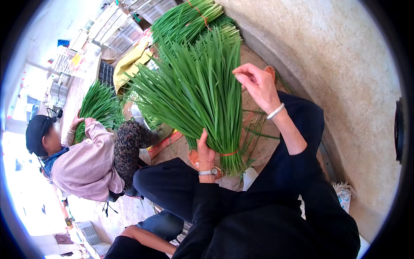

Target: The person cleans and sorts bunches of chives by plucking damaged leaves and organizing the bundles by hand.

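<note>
A large bundle of long green leaves (194, 86) fans out in front of me, bound near its pale base by an orange-red band. My left hand (205, 151), with a watch on its wrist, holds the bundle low on its left side, the thumb lying over the leaves. To the right of the leaf tips my right hand (255, 84) is raised, a bangle on its wrist. Its thumb and index finger are close together, and whether anything small is between them cannot be made out.
Tied green bundles (185, 19) lie beyond, beside the wall (345, 86). At the left a seated co-worker (82, 164) holds another leaf bundle (99, 103). Crates (125, 36) and a yellow sack (129, 64) stand behind. Loose leaves (258, 133) lie on the floor.
</note>
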Demonstrator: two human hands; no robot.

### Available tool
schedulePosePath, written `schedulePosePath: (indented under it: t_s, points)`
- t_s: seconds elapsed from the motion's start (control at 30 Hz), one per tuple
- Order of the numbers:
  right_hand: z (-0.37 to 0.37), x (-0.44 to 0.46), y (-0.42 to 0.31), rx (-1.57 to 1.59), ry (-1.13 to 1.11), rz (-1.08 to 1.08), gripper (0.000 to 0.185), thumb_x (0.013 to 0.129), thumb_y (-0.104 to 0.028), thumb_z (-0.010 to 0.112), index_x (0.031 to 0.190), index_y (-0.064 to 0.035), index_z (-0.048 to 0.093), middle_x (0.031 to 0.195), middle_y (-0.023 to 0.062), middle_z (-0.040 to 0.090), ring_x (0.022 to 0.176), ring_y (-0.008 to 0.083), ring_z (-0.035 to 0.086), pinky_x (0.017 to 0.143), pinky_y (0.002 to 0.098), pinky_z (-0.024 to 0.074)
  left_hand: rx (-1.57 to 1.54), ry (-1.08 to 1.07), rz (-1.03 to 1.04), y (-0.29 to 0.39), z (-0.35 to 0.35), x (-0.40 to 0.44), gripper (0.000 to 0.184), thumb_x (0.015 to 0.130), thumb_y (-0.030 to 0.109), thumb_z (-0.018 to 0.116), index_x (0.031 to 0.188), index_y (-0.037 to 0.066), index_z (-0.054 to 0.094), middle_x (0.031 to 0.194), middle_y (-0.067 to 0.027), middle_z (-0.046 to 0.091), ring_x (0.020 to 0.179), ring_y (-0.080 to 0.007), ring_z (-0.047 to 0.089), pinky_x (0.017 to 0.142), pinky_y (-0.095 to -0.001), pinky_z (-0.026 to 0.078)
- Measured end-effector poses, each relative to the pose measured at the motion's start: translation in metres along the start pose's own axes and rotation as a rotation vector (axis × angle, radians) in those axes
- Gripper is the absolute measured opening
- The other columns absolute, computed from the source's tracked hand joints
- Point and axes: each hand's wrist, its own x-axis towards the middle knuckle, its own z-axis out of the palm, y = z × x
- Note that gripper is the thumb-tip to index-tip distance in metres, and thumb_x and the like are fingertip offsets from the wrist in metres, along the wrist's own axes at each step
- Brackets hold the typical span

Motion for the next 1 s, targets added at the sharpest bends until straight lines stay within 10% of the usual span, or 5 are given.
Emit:
schedulePosePath:
  t_s: [0.4, 0.77, 1.0]
  points:
    - [0.029, 0.028, 0.005, -0.138, -0.167, 0.018, 0.019, 0.085, -0.019, 0.062, 0.091, -0.0017, 0.061, 0.075, 0.0017, 0.063, 0.059, 0.0075, 0.059, 0.052, 0.0208, 0.0467, 0.021, -0.031, 0.014, 0.0, 0.003, -0.005, 0.033, 0.09, 0.017, 0.054, 0.121, 0.004, 0.051, 0.115, -0.0049, 0.059, 0.101, -0.018, 0.058, 0.09, -0.034, 0.047]
    - [0.03, 0.029, 0.021, 0.965, 0.04, 0.473, 0.01, 0.09, -0.019, 0.055, 0.085, -0.0113, 0.051, 0.064, -0.004, 0.047, 0.043, 0.0047, 0.037, 0.038, 0.021, 0.032, 0.061, -0.019, 0.053, 0.002, 0.012, -0.008, 0.034, 0.089, 0.011, 0.054, 0.121, 0.003, 0.05, 0.115, -0.0056, 0.058, 0.101, -0.0178, 0.058, 0.088, -0.0334, 0.049]
    - [-0.015, 0.006, -0.036, 0.334, -0.648, 0.155, 0.027, 0.091, -0.026, 0.053, 0.077, -0.0057, 0.063, 0.059, -0.0022, 0.052, 0.046, 0.0031, 0.046, 0.042, 0.0181, 0.0358, 0.119, 0.002, 0.052, 0.003, 0.013, -0.006, 0.042, 0.086, 0.011, 0.057, 0.125, 0.0, 0.045, 0.117, -0.0082, 0.056, 0.102, -0.0192, 0.058, 0.088, -0.0336, 0.048]
